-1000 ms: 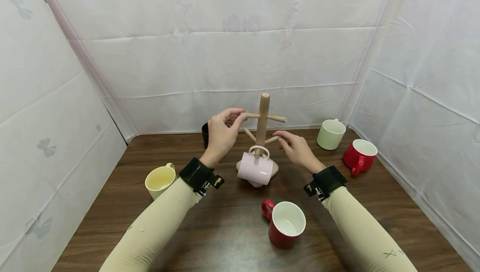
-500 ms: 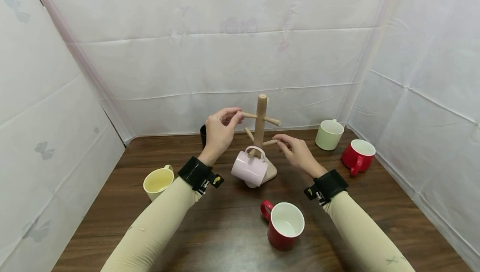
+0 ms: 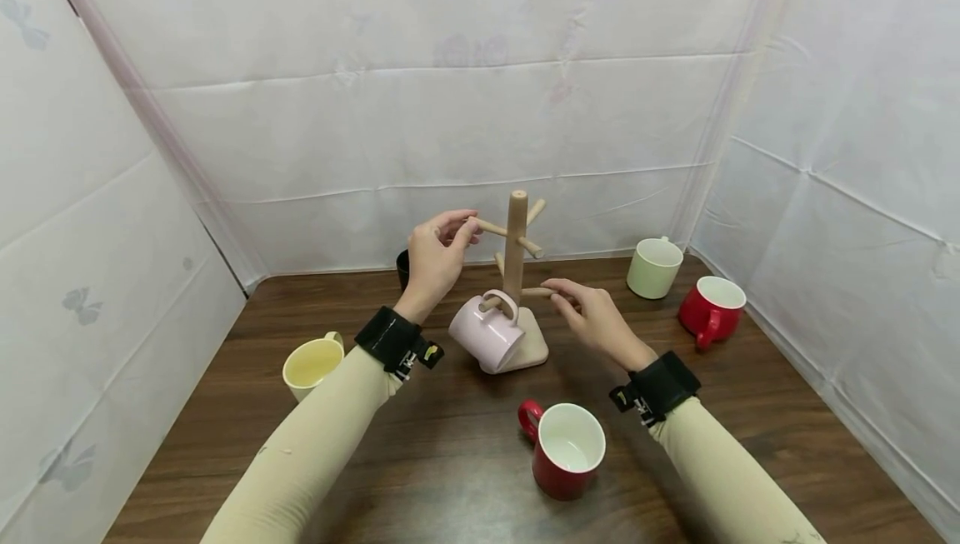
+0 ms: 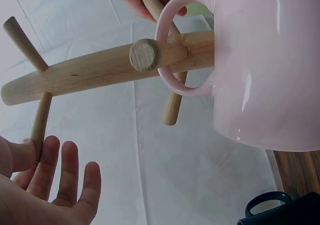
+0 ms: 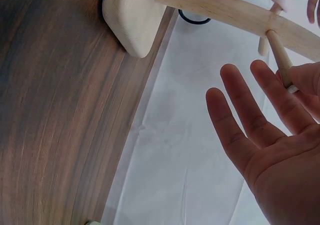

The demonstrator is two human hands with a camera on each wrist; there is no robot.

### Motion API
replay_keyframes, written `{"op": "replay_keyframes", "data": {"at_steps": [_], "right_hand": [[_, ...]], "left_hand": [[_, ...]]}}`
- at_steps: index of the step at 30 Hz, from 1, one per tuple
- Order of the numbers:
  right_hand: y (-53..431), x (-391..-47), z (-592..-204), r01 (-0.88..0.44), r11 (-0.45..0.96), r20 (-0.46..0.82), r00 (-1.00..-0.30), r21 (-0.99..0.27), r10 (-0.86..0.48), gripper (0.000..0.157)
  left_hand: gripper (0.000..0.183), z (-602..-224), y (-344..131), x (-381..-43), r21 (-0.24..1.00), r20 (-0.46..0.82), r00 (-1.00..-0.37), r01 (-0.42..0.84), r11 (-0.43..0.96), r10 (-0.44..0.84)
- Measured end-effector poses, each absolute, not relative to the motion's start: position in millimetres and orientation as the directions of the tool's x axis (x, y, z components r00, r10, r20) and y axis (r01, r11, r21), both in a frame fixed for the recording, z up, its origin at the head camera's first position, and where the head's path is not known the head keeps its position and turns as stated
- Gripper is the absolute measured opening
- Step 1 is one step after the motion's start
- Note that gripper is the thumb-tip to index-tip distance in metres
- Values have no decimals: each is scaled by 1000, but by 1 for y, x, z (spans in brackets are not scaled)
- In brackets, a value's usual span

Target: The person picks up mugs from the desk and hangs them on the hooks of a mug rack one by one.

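A wooden mug tree point(image 3: 515, 248) stands mid-table on a pale square base. My left hand point(image 3: 437, 254) pinches the end of an upper peg between thumb and forefinger, the other fingers spread in the left wrist view. With thumb and fingertips, my right hand point(image 3: 592, 317) pinches a lower peg on the right side. A pink mug point(image 3: 486, 334) hangs tilted by its handle from a lower front peg, between the hands. In the left wrist view the pink mug point(image 4: 270, 65) looms close, its handle looped round the peg.
Nearest the front is a red mug point(image 3: 567, 452) with a white inside. A yellow mug point(image 3: 312, 365) stands left, by my left forearm. A green mug point(image 3: 655, 267) and another red mug point(image 3: 712, 311) stand at right. Behind my left hand, a dark mug point(image 3: 403, 269) is partly hidden.
The mug tree has turned on the table, with the pink mug swinging to the left. Both hands keep hold of their pegs; the left has shifted slightly left.
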State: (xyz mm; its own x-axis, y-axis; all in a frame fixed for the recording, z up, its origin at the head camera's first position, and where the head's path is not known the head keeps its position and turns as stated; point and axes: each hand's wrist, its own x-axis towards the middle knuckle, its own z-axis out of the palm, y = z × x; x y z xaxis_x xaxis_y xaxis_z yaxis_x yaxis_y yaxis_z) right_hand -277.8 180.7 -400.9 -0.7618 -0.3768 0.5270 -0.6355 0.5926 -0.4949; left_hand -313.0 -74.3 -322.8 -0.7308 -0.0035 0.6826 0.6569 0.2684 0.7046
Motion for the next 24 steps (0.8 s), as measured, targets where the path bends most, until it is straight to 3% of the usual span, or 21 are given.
{"op": "replay_keyframes", "data": {"at_steps": [6,11,24], "right_hand": [[177,-272,-400,-641,573,525,-761,-511,-382,29],[176,-269,-401,-638,569,521,-764,-519,-380,29],[179,-267,-405,-646,553,547,-755,-527,-362,29]], "left_hand": [[16,-309,-74,-304,693,701,-713,683,231,8],[18,-299,-73,-293,714,677,-736,665,221,25],[20,-299,-73,-296,717,662,-749,646,261,37]]}}
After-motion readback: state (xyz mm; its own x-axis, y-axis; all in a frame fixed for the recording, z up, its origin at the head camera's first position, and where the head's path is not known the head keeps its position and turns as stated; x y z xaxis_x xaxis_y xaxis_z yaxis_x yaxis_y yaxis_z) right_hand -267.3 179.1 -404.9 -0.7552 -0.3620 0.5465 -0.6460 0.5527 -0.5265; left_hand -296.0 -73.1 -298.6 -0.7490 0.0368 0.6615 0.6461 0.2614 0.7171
